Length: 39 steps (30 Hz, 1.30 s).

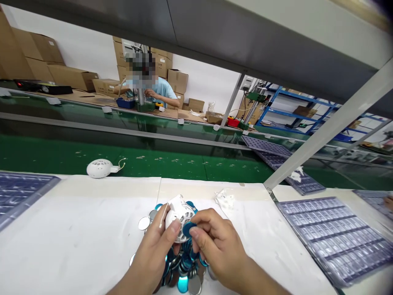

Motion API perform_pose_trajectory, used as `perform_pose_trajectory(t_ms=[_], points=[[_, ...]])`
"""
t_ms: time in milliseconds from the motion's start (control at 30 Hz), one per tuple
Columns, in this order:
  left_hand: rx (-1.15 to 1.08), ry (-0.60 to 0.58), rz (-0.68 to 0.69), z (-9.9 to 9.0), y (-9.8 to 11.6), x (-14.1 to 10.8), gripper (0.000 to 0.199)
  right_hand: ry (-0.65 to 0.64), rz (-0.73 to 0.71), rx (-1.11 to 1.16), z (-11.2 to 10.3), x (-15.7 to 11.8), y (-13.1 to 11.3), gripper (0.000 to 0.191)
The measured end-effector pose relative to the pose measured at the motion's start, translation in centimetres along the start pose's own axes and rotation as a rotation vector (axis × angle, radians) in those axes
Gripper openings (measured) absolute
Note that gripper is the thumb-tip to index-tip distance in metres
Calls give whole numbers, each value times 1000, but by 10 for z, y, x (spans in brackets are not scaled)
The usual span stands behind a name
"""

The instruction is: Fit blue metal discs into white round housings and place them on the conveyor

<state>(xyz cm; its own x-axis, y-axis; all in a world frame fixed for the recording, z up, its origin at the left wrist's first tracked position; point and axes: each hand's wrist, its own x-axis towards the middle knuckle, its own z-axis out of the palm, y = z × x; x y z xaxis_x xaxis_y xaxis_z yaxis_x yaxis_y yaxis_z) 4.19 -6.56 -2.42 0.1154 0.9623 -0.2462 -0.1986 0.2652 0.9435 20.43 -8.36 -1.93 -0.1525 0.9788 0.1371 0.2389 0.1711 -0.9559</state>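
My left hand (159,239) is wrapped round a white round fan housing (178,215) with a slotted grille and a thin white wire. Between the thumb and fingers of my right hand (215,237) is a blue disc (188,228), held against the front of the housing. Below both hands lies a pile of blue and silver discs (184,262) on the white work surface (76,229). Another white fan housing (100,168), with a wire at its end, rests farther off at the left on the green belt.
Clear plastic trays (340,237) lie at the right, with another tray (21,192) at the left. Crumpled white material (225,200) sits behind my right hand. A slanted metal post (325,127) rises at the right. A person (164,90) works beyond the green belt (184,164).
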Motion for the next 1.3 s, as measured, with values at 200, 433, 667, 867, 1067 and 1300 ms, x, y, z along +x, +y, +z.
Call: perform_pose_trajectory(t_ms=[200, 433, 667, 867, 1067, 1300], points=[[131, 15, 76, -1, 0, -1, 61, 44, 56, -39, 2, 1, -1, 11], [79, -125, 56, -5, 2, -2, 69, 120, 224, 169, 2, 4, -1, 68], [-127, -231, 33, -4, -3, -19, 71, -133, 88, 641, 25, -2, -13, 70], [-189, -235, 26, -1, 3, -20, 66, -26, -19, 648, 37, -5, -11, 62], [-245, -251, -92, -1, 7, 2, 52, -113, 102, 574, 30, 0, 1, 62], [-343, -73, -76, -13, 17, 28, 23, 242, 198, 421, 7, 15, 14, 58]])
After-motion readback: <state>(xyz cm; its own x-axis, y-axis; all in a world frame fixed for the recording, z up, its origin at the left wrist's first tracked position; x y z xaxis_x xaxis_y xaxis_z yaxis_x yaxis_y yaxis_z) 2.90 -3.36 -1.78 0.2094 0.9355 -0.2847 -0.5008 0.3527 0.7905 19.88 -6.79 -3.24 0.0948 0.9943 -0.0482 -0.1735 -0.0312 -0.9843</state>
